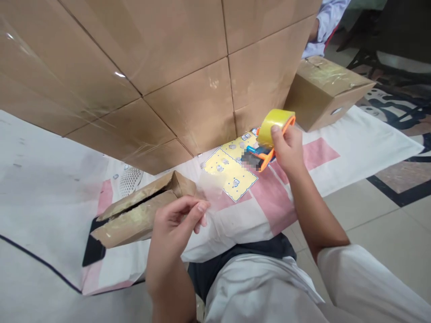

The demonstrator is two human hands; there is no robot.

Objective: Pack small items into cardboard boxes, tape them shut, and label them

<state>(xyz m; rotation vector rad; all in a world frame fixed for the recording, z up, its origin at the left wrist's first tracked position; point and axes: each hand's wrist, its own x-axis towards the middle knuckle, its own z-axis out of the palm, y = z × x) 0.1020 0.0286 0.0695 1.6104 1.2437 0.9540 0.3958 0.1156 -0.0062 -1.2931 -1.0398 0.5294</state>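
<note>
While the right hand (288,150) lifts it above the floor covering, a tape dispenser (269,139) sits at the centre right of the view. It has an orange frame with a blue part and carries a roll of yellowish clear tape (274,124). The right hand's grip is closed around the dispenser's handle, with the thumb pressed against the roll's edge. A strip of clear tape (215,184) runs from the dispenser down and to the left, to the left hand (178,224). That hand's grip is a narrow pinch, thumb and fingertips closed on the loose end of the strip.

Just left of the left hand lies a small flattened cardboard box (141,213), its top seam slightly open and its surface shiny with old tape. Beneath it a dark flat object (92,253) shows partly; what it is cannot be told. Everything rests on a white and pink cloth (262,206) spread over the tiled floor (387,224). A yellow printed sheet (229,172) lies on the cloth under the stretched tape. Behind, a tall stack of large cardboard boxes (161,67) fills the upper view. One smaller taped box (323,92) stands at the right of the stack. Another person's pale sleeve (326,22) shows at the top right edge.
</note>
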